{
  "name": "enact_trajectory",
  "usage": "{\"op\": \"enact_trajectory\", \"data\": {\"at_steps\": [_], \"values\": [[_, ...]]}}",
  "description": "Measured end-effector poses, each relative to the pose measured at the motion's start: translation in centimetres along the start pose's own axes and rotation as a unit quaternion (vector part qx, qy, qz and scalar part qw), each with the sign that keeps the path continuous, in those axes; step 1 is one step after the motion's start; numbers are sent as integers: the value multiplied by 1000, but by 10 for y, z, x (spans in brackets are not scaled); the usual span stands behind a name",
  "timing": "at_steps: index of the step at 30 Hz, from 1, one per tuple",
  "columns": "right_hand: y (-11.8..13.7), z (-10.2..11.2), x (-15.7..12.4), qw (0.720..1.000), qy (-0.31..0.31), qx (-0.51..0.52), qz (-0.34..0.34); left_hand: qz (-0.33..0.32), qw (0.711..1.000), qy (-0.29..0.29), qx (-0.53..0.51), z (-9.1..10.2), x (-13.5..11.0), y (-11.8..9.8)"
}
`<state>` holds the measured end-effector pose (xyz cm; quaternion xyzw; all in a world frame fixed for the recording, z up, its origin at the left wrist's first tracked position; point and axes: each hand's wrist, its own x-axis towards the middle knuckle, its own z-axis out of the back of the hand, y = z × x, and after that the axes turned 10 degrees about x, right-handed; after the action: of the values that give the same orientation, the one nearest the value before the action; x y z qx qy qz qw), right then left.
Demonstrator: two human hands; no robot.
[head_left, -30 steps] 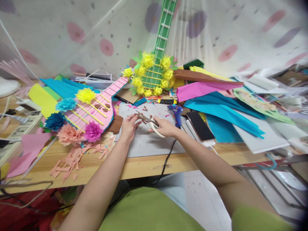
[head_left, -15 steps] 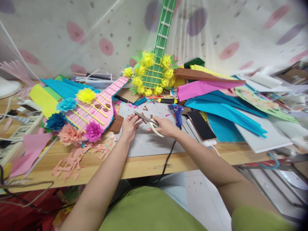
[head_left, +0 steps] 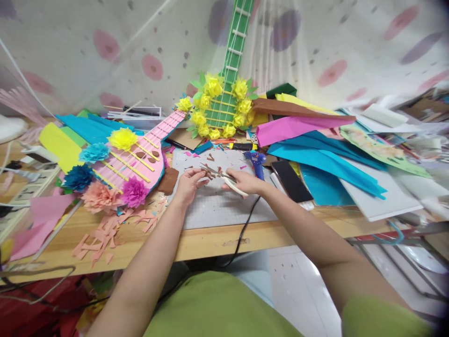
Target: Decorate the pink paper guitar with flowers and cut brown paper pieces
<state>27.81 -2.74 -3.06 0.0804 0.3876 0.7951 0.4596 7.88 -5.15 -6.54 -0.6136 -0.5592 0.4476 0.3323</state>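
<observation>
My right hand (head_left: 249,181) is closed around white-handled scissors (head_left: 229,181), blades pointing left over a grey cutting mat (head_left: 224,206). My left hand (head_left: 188,184) pinches a small brown paper piece (head_left: 204,172) at the blade tips. Brown scraps (head_left: 210,157) lie scattered on the mat around both hands.
A pink paper guitar (head_left: 135,161) with paper flowers lies to the left, a green one (head_left: 224,100) with yellow flowers leans behind. A blue glue gun (head_left: 257,161), a phone (head_left: 289,174), and stacked coloured paper sheets (head_left: 315,140) lie right. Pink scraps (head_left: 105,234) litter the wooden table's (head_left: 210,241) front edge.
Both hands stayed over the mat. The scissors tilted lower and their handles shifted slightly right, while the left fingers drew the brown piece closer to the blades.
</observation>
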Motion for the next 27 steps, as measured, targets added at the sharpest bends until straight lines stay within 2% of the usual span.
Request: {"op": "enact_trajectory", "data": {"at_steps": [3,15,23,27], "values": [[2,0,0,1000,21,-10,15,1,1000,21,21,0,-2,-2],[-1,-1,-2,1000,-13,-8,9,11,998,40,50,0,-3,-3],[-6,-4,-3,994,-11,106,-17,11,997,46,58,2,-2,-1],[-10,-10,1,971,-66,228,-38,21,999,25,38,2,0,0]]}}
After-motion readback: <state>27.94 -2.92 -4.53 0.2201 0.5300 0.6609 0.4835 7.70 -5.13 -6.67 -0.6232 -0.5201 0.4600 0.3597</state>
